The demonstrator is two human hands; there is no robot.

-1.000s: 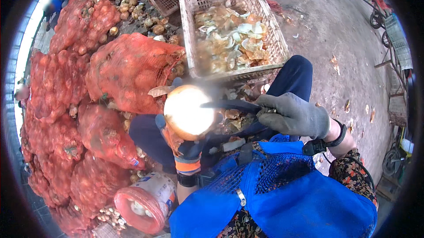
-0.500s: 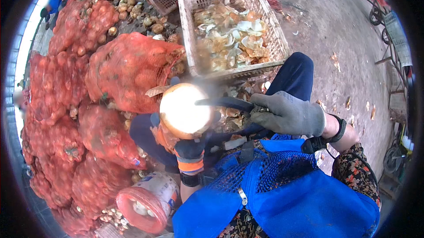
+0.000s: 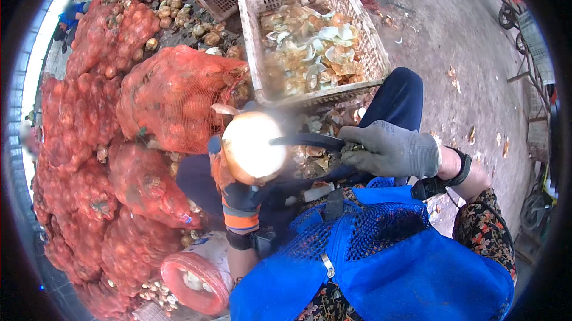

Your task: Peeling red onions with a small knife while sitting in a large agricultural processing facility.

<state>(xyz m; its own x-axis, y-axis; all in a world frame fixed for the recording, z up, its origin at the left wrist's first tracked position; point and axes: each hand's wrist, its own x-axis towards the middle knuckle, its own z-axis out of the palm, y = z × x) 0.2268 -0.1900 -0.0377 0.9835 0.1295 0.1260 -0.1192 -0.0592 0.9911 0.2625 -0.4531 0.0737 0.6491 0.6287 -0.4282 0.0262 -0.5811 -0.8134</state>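
In my left hand (image 3: 229, 185), gloved in grey and orange, sits a round onion (image 3: 255, 147), its top glaring bright white and brownish skin along its lower rim. A loose flap of dry skin sticks up beside the onion's far left edge. My right hand (image 3: 390, 149), in a grey knit glove, is closed around a knife with a dark curved blade (image 3: 307, 140). The blade's tip points left and reaches the onion's right side; glare hides whether it cuts in. The knife's handle is mostly covered by my fingers.
Red mesh sacks of onions (image 3: 173, 91) pile up at left. A whitish plastic crate (image 3: 249, 41) holding onion peels (image 3: 322, 47) stands ahead, another crate (image 3: 221, 8) behind it. A red-lined bucket (image 3: 179, 261) stands lower left. Skins litter the concrete floor (image 3: 441, 53).
The onion has shifted slightly right and been turned in my left hand, whose wrist moved left. The skin flap now stands higher. The knife has moved a little right with my right hand.
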